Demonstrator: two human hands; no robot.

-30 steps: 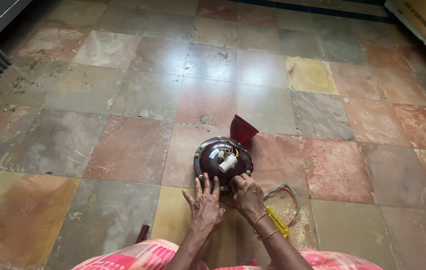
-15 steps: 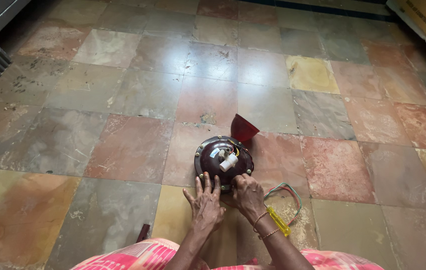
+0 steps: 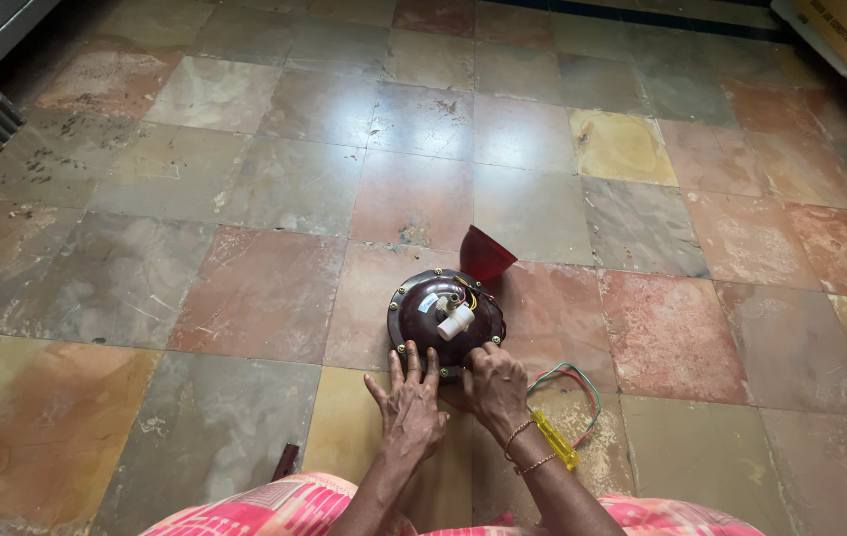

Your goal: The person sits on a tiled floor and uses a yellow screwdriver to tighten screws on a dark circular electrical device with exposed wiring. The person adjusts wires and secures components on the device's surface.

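Maroon metal, round and domed, the motor housing [image 3: 445, 316] sits on the stone floor [image 3: 245, 199] near the person's knees, with a white cylinder [image 3: 455, 322] and thin wires sticking up from its middle. The left hand [image 3: 410, 405] lies flat against the near rim, its fingers [image 3: 414, 363] spread and open, pressing rather than gripping. The right hand [image 3: 496, 385] curls at the rim beside it, fingertips pinched on something small at the edge; what it is cannot be made out.

The housing rests on a curved face on smooth tile, so a hard push from either hand could make it rock or slide away. A small part loosened at the rim could drop and roll off across the tiles. The upright wires look easy to snag with a knuckle.

Just behind the housing stands a red cone-shaped cover [image 3: 484, 253], touching or nearly so. Red and green wires [image 3: 570, 381] loop on the floor to the right, close to the right wrist, and a yellow-handled screwdriver [image 3: 555, 440] lies under that forearm, where an elbow could knock it. A dark small tool [image 3: 286, 461] lies left of the knees. Pink patterned cloth [image 3: 275, 506] covers the lap.
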